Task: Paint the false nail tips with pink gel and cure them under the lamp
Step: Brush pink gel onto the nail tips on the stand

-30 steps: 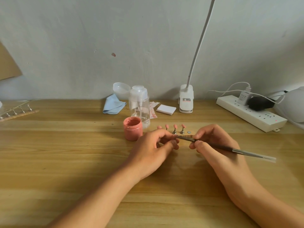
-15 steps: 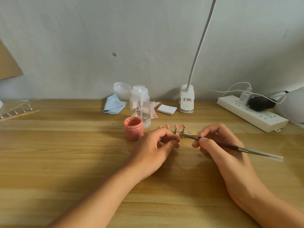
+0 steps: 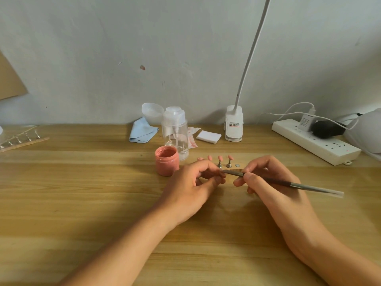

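Note:
An open jar of pink gel (image 3: pixel 166 163) stands on the wooden table (image 3: pixel 82 193). Right of it, two pink-painted nail tips on small metal stands (image 3: pixel 224 162) sit on a strip, beside a bare metal disc (image 3: pixel 237 165). Two more pink tips (image 3: pixel 209 157) peek over my left hand (image 3: pixel 191 188). Its fingers are curled and pinch a small thing hidden behind them, probably a nail tip stand. My right hand (image 3: pixel 268 178) grips a thin brush (image 3: pixel 299 185) like a pen, with its tip at my left fingertips. The white curing lamp (image 3: pixel 369 131) shows at the right edge.
A clear pump bottle (image 3: pixel 175 133), a blue cloth (image 3: pixel 142 131), white pads (image 3: pixel 208 136) and a clip-on gooseneck lamp (image 3: pixel 234 124) line the back. A power strip (image 3: pixel 315 141) with plugs lies back right. Another strip of stands (image 3: pixel 20 140) lies far left.
The brush tip drifted slightly right, then came back to my left fingertips. My right hand shifted a little rightward. My left hand stayed put.

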Demonstrator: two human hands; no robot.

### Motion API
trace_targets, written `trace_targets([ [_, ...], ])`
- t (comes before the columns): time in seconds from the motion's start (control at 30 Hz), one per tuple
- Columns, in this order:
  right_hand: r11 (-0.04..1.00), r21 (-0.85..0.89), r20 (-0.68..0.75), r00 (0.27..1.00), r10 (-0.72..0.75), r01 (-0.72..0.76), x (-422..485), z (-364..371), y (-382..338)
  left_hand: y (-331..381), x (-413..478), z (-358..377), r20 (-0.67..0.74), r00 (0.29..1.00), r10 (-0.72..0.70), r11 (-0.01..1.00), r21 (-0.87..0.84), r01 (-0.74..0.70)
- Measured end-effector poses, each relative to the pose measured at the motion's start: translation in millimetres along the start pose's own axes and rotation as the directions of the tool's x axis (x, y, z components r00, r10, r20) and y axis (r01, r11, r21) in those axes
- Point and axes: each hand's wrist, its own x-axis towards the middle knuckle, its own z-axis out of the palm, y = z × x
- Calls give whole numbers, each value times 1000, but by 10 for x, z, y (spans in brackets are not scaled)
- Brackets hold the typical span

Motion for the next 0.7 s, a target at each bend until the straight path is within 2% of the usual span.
trace_targets([
  [0.2,998,59,-67,998,3,1,0,-18,0,8,7,-10,1,1000,-6,999,-33,6],
  [0.4,999,21,-41,999,29,-28,-2,-2,4,17,-1,-11,1,1000,-9,998,-64,9],
  [0.57,998,64,-78,996,33,-28,-7,-24,-24,-16,5,-14,-4,999,-34,996,-86,33],
  [0.7,998,54,-53,998,36,-33,-7,-10,-25,-19,2,-24,2,1000,-29,995,-97,29],
])
